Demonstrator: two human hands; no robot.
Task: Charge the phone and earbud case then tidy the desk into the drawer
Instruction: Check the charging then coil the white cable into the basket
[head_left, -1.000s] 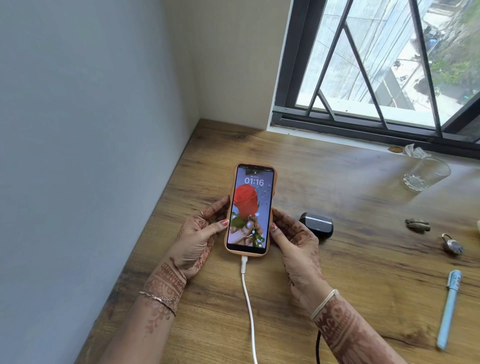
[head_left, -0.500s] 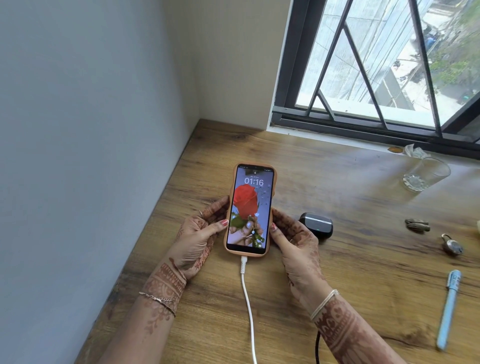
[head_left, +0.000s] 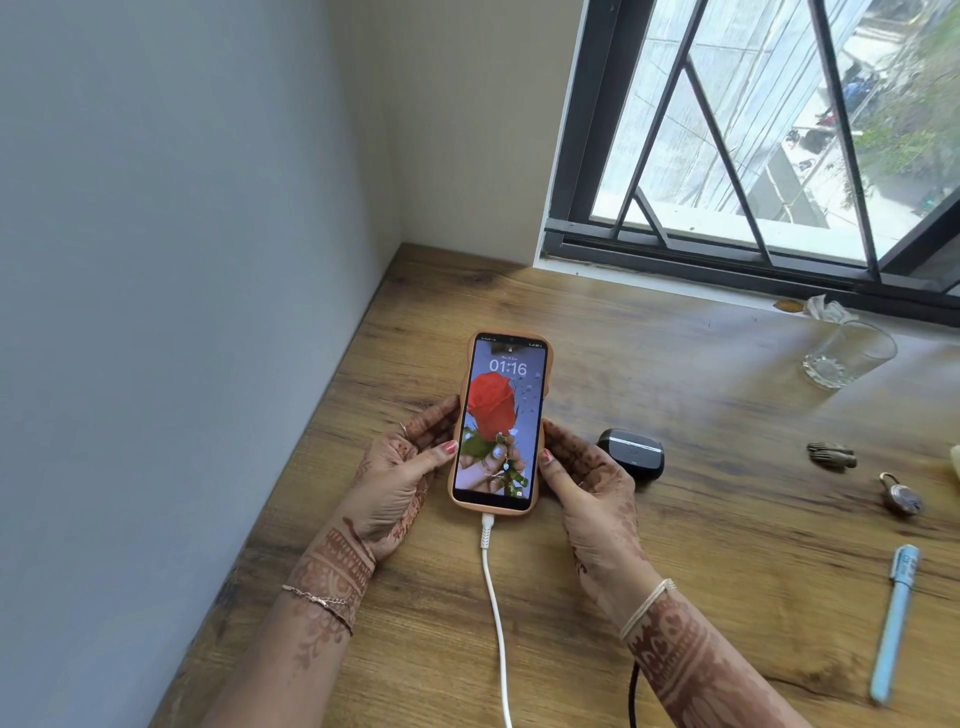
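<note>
White cable (head_left: 494, 613) runs up the wooden desk (head_left: 727, 571) into the phone (head_left: 500, 421), plugged at its near end. Left hand (head_left: 395, 483) and right hand (head_left: 587, 493) clasp its long edges; the rubbery case should grip well. Just beyond, the glossy, likely slippery earbud case (head_left: 635, 453) lies loose; pinch its sides.

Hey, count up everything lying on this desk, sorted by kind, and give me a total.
Phone: 1
Earbud case: 1
Cables, white and black: 2
Glass: 1
Pen: 1
Padlock: 1
Small brown object, kind unclear: 1
Crumpled paper by the window: 1
Total: 9
</note>
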